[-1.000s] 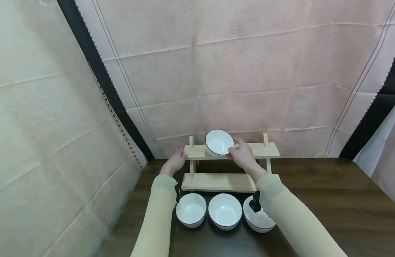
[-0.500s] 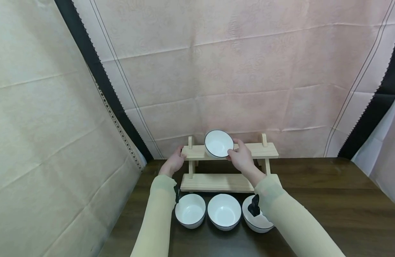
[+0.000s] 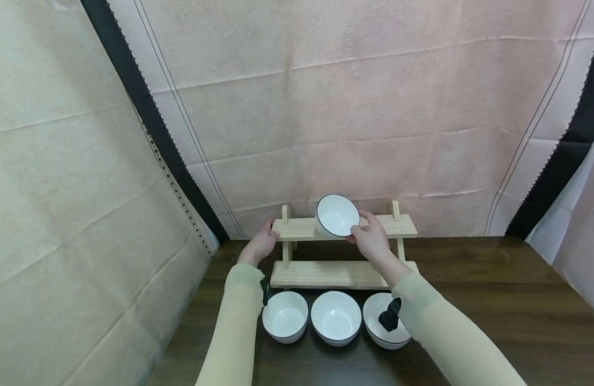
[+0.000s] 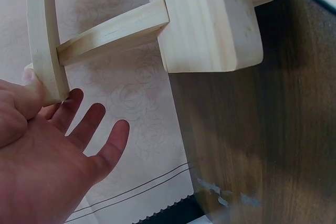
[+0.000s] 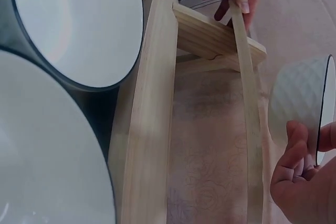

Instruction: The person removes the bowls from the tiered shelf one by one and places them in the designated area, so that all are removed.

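Our right hand (image 3: 374, 241) pinches a white bowl (image 3: 336, 215) at its dark rim, thumb on one side, fingers on the other. The bowl is tilted, mouth toward us, at the front edge of the top shelf (image 3: 403, 228) of a small wooden rack (image 3: 326, 273). Whether its base already touches the shelf we cannot tell from the head view; the right wrist view shows the bowl (image 5: 302, 103) just beside the shelf's edge.

Our left hand (image 3: 262, 244) steadies the rack's left end: thumb against the shelf edge, the other fingers (image 4: 94, 124) spread and straight behind it, gripping nothing.

Three more bowls (image 3: 335, 317) sit in a row on the dark tabletop (image 3: 495, 300), right under the rack's lower shelf.

Risks as we judge them:
- A rim pinch on a tilted bowl is a weak hold. If the grip slackens, the bowl rolls off the shelf front and drops onto the bowls below; chipping is likely.
- The shelf looks narrow. Set down too near the front edge, or still tilted, the bowl could tip forward.
- The rack looks light. A push from the bowl could slide it back or rock it if our left hand eases off.
- Our right forearm (image 3: 446, 332) hangs over the rightmost bowl on the tabletop; pulling back low could knock it.
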### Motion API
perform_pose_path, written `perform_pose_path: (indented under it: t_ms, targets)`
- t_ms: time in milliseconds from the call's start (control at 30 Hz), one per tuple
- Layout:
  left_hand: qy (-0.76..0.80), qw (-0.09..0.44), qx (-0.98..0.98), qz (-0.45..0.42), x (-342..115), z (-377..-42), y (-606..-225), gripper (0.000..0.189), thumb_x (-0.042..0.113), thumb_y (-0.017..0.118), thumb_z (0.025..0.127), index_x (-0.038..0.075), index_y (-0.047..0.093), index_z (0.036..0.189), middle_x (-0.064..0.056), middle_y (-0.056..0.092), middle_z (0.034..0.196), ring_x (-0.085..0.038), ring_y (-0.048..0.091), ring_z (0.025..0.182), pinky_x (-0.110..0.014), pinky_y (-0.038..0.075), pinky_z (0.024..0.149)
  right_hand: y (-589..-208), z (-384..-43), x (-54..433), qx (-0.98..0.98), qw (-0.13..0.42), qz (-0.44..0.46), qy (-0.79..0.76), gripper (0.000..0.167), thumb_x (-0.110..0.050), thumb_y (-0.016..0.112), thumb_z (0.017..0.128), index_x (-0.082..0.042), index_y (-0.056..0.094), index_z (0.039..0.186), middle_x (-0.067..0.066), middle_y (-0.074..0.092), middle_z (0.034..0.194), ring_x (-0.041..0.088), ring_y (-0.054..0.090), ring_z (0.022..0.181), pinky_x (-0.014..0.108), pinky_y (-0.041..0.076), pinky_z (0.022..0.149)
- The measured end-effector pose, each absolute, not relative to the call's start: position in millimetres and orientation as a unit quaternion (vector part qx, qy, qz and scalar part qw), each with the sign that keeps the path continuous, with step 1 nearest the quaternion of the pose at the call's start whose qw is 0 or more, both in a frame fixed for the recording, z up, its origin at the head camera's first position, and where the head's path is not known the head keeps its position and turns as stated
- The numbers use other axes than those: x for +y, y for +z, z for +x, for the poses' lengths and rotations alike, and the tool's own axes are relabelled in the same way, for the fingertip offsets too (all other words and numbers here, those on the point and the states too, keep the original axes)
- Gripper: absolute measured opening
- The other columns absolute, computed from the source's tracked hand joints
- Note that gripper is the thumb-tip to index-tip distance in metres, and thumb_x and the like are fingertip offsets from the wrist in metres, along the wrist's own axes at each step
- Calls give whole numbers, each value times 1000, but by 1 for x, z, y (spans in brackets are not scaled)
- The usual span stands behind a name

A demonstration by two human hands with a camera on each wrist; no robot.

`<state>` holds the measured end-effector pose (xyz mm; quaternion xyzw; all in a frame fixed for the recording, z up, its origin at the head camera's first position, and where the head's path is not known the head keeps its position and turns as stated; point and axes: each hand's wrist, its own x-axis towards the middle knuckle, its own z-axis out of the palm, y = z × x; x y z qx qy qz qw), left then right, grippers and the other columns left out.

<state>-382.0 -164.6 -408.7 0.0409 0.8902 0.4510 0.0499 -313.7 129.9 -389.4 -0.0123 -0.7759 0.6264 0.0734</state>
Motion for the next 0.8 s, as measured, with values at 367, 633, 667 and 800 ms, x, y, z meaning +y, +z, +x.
perform_pose_path:
  t_ms: [367, 633, 667, 800]
  targets:
    - [455, 50, 888, 45, -164, -381, -411, 58, 18, 37, 109, 11, 13, 162, -15, 19, 165, -35, 17, 151, -55, 16, 121, -406, -295, 145, -758, 71, -11, 648, 58, -4, 49, 97, -9, 35, 153, 16, 68, 98, 19, 67, 79, 25, 54, 69]
    - [453, 50, 889, 46, -164, -381, -411, 58, 18, 37, 110, 11, 12, 162, -16, 17, 165, -36, 16, 151, -56, 15, 121, -420, -279, 161, -767, 71, 2, 637, 58, -6, 49, 99, -8, 32, 155, 18, 68, 101, 25, 68, 85, 28, 55, 74]
    - [453, 51, 889, 46, -164, -381, -411, 58, 18, 36, 110, 11, 12, 162, -16, 17, 166, -36, 16, 151, -55, 15, 121, -421, -277, 163, -770, 69, 3, 634, 58, -7, 49, 100, -8, 31, 155, 18, 68, 102, 26, 68, 87, 28, 55, 74]
    - [456, 51, 887, 46, -165, -382, -410, 58, 18, 36, 110, 11, 11, 162, -16, 16, 166, -35, 15, 152, -55, 15, 121, -426, -267, 168, -771, 66, 6, 633, 58, -7, 50, 100, -8, 31, 155, 16, 69, 100, 25, 67, 86, 34, 54, 78]
